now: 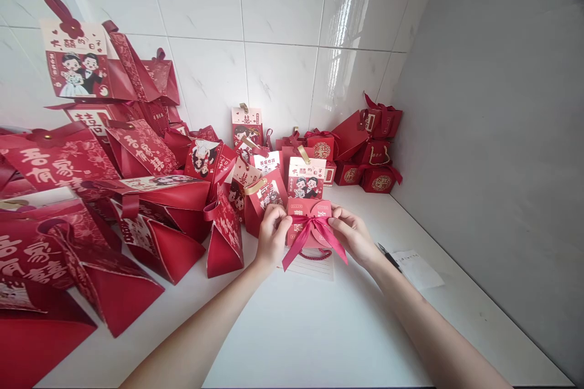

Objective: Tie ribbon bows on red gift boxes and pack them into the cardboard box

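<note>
Between my two hands is a small red gift box (297, 239) with a dark pink ribbon bow (312, 223) across its front. My left hand (272, 233) grips the box's left edge, thumb toward me. On the opposite side, my right hand (350, 231) pinches the right edge near the bow. A twisted red cord (319, 255) hangs below the box. Right behind it stands a red and white box (306, 177) printed with a cartoon couple. Most of the fingers behind the held box are hidden.
Many red gift boxes (141, 219) crowd the left side, some stacked. More boxes (376, 152) are piled at the back right against the tiled wall (283, 6). A lined paper (314, 268) lies under the held box. To the right are a black pen (387, 255) and a white note (422, 270).
</note>
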Demonstrator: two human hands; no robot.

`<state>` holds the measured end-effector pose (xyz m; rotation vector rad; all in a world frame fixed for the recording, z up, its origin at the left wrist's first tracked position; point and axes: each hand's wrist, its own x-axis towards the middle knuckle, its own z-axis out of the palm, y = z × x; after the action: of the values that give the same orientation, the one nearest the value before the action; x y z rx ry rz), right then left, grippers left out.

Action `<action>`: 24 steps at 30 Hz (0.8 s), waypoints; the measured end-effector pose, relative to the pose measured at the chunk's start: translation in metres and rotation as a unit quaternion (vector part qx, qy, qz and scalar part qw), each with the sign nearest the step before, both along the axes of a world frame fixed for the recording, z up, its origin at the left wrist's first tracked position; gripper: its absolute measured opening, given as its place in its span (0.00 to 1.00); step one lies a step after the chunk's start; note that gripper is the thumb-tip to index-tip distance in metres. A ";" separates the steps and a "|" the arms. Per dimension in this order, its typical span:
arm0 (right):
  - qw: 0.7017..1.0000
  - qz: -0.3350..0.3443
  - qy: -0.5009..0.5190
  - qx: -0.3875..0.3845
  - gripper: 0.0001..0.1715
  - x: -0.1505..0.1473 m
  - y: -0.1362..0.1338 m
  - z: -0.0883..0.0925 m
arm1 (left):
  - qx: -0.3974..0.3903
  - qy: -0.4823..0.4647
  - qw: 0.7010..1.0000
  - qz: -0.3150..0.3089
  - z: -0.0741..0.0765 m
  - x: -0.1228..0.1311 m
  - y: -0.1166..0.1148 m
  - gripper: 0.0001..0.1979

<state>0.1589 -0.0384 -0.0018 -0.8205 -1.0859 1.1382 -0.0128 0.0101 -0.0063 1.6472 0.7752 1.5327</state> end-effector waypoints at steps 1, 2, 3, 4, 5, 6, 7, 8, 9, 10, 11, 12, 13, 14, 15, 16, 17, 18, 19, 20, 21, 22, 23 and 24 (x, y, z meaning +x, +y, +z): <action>1.000 -0.001 -0.001 0.000 0.17 0.000 0.000 0.000 | 0.001 0.000 1.000 0.001 0.000 0.000 0.000 0.13; 1.000 -0.002 -0.003 -0.001 0.17 0.000 0.000 0.000 | 0.002 0.000 1.000 0.002 0.000 0.000 0.000 0.13; 1.000 -0.003 -0.005 -0.002 0.18 0.000 0.000 -0.001 | 0.003 0.001 1.000 0.003 0.000 0.000 0.000 0.14; 1.000 -0.003 -0.007 -0.001 0.18 0.000 0.000 -0.001 | 0.005 0.002 1.000 0.005 0.000 0.000 0.000 0.14; 1.000 -0.002 -0.008 0.001 0.18 0.000 0.000 -0.001 | 0.007 0.002 1.000 0.005 0.000 0.000 0.000 0.14; 1.000 0.000 -0.009 0.004 0.18 0.001 0.000 -0.001 | 0.009 0.003 1.000 0.006 0.000 0.000 0.000 0.14; 1.000 0.002 -0.013 0.006 0.18 0.001 -0.001 -0.001 | 0.011 0.005 1.000 0.007 -0.001 0.000 0.000 0.14; 1.000 0.002 -0.020 0.010 0.18 0.001 -0.001 -0.001 | 0.016 0.008 1.000 0.010 -0.001 0.000 0.000 0.13; 0.999 0.001 -0.031 0.015 0.18 0.001 -0.001 0.000 | 0.022 0.012 1.000 0.014 -0.002 -0.001 0.000 0.13; 0.999 -0.004 -0.047 0.021 0.18 0.001 -0.001 0.000 | 0.032 0.017 0.999 0.021 -0.003 -0.001 0.000 0.12; 0.997 -0.013 -0.067 0.028 0.18 0.000 -0.001 0.001 | 0.043 0.023 0.998 0.030 -0.004 -0.001 0.000 0.12; 0.995 -0.024 -0.087 0.035 0.19 0.000 -0.002 0.002 | 0.056 0.028 0.997 0.040 -0.004 -0.001 -0.001 0.11; 0.993 -0.034 -0.103 0.039 0.19 -0.001 -0.002 0.002 | 0.068 0.033 0.996 0.051 -0.005 -0.001 -0.001 0.10; 0.992 -0.041 -0.111 0.039 0.20 -0.001 -0.002 0.003 | 0.079 0.038 0.994 0.061 -0.005 0.000 -0.002 0.10; 0.992 -0.044 -0.112 0.033 0.20 -0.002 -0.003 0.003 | 0.088 0.042 0.993 0.071 -0.006 0.000 -0.002 0.10; 0.993 -0.043 -0.107 0.025 0.20 -0.003 -0.003 0.003 | 0.096 0.045 0.991 0.080 -0.006 0.000 -0.003 0.09; 0.994 -0.040 -0.097 0.016 0.19 -0.003 -0.003 0.003 | 0.102 0.048 0.990 0.087 -0.006 0.001 -0.004 0.09; 0.995 -0.037 -0.088 0.010 0.18 -0.003 -0.004 0.002 | 0.108 0.051 0.989 0.093 -0.006 0.001 -0.004 0.09; 0.996 -0.034 -0.078 0.009 0.17 -0.003 -0.004 0.001 | 0.113 0.053 0.987 0.097 -0.007 0.001 -0.005 0.08; 0.997 -0.032 -0.073 0.013 0.16 -0.003 -0.004 0.000 | 0.118 0.054 0.987 0.098 -0.007 0.001 -0.005 0.08; 0.997 -0.033 -0.072 0.022 0.14 -0.003 -0.005 -0.001 | 0.122 0.056 0.986 0.097 -0.008 0.001 -0.006 0.08; 0.996 -0.037 -0.077 0.035 0.12 -0.003 -0.006 -0.002 | 0.125 0.058 0.986 0.094 -0.008 0.000 -0.006 0.08; 0.994 -0.044 -0.091 0.049 0.10 -0.003 -0.007 -0.004 | 0.127 0.061 0.986 0.090 -0.008 0.000 -0.006 0.08; 0.990 -0.050 -0.117 0.065 0.12 -0.003 -0.007 -0.005 | 0.128 0.063 0.986 0.088 -0.009 0.000 -0.006 0.09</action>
<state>0.1556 -0.0457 -0.0069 -0.9111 -1.2846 0.8924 -0.0129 0.0037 -0.0150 1.9211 0.8371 1.7230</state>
